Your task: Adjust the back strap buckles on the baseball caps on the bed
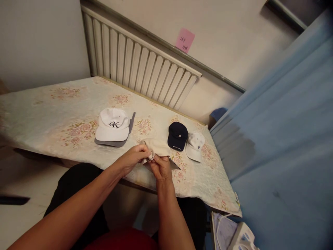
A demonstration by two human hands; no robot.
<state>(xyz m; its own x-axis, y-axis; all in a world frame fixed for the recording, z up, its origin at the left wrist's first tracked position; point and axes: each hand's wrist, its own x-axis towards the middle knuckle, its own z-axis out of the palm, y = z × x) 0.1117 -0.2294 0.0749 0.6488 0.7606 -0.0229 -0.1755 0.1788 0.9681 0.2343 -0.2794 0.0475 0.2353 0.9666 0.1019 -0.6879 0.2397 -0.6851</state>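
Observation:
Near the front edge of the table, a beige cap (159, 146) is held between my two hands. My left hand (136, 155) pinches the cap's strap beside a small metal buckle (152, 156). From the other side of the buckle, my right hand (161, 167) grips the strap with thumb and fingers. Part of the cap and strap is hidden behind my fingers. To the left lies a white cap with "CK" letters (111, 133), resting on a grey cap (114, 143). On the right, a dark navy cap (178, 133) sits beside another white cap (194, 142) with a small dark logo.
A floral cloth covers the table (145, 125). Behind it stand a radiator (140, 66) and a wall with a pink note (185, 40). A blue curtain (281, 139) hangs along the right side. A white appliance (241, 236) sits low at the bottom right.

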